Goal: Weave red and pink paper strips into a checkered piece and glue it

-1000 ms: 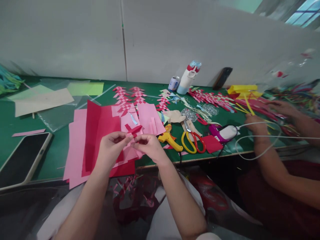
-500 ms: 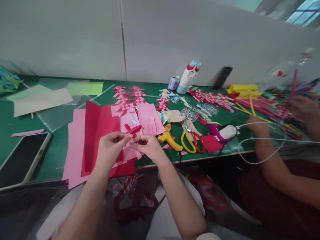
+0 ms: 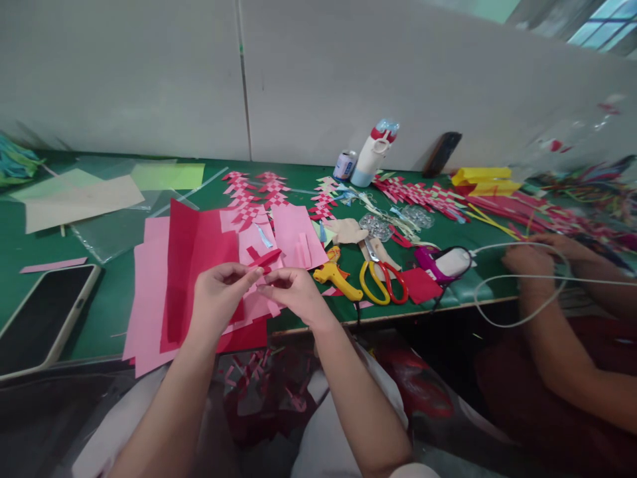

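1. Left hand (image 3: pixel 219 292) and right hand (image 3: pixel 296 292) meet near the front edge of the green worktop (image 3: pixel 117 265), over the pile of paper.
2. Red paper strip (image 3: pixel 266 257) is at the fingertips of both hands; its free end sticks up past them, away from the wearer.
3. Left fingers: thumb and forefinger pressed together, pinching the strip's near part from the left.
4. Right fingers: thumb and forefinger close in from the right, pinching the same piece; exact contact spot is covered, can't tell more.
5. A pink strip (image 3: pixel 274 307) shows just below the right fingers; can't tell if it joins the red one.
6. Under and beside the left hand: folded red sheet (image 3: pixel 199 245), overlapping pink sheets (image 3: pixel 146 285).
7. Right of the right hand: yellow glue gun (image 3: pixel 338 277), then scissors (image 3: pixel 372 253) with one yellow and one red handle, then a red square (image 3: pixel 421 284).
8. Beyond the hands: woven pink-red pieces (image 3: pixel 242 199); farther back, a can (image 3: pixel 344 165) just beside a white bottle (image 3: pixel 369 159).
9. Far left: phone (image 3: pixel 44 315), lying flat.
10. Far right: co-worker's hands (image 3: pixel 530 259) close together, blurred, near yellow strips (image 3: pixel 492 221).
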The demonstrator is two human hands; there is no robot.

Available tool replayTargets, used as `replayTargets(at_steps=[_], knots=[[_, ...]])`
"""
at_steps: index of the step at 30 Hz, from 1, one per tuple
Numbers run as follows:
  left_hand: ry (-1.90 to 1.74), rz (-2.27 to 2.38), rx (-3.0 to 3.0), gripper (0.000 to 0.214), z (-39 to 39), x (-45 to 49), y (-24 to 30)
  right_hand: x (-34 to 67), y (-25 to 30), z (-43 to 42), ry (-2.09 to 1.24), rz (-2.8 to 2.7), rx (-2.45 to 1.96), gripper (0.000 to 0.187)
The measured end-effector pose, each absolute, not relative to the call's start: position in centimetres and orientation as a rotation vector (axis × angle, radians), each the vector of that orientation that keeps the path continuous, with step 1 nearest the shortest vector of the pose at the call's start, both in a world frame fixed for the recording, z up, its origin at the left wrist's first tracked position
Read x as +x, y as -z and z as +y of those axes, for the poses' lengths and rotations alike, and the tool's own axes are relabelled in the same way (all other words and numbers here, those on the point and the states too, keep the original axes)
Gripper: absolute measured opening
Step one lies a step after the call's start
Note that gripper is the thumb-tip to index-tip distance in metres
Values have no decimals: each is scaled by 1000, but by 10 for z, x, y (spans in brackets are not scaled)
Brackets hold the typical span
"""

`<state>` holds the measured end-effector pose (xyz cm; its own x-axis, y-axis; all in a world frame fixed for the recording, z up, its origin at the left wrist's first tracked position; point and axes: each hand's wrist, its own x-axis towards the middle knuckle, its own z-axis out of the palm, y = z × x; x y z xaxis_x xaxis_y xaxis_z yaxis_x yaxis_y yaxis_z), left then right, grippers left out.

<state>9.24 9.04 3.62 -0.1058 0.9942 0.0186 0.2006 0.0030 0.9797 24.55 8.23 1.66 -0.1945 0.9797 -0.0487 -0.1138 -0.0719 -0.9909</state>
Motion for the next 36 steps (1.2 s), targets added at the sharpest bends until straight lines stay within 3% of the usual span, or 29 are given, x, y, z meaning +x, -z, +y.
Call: replayTargets(at_steps=[36], knots=[[-1463, 1333, 1014, 23, 98, 88, -39, 250, -23, 81, -1617, -1206, -1099, 27]])
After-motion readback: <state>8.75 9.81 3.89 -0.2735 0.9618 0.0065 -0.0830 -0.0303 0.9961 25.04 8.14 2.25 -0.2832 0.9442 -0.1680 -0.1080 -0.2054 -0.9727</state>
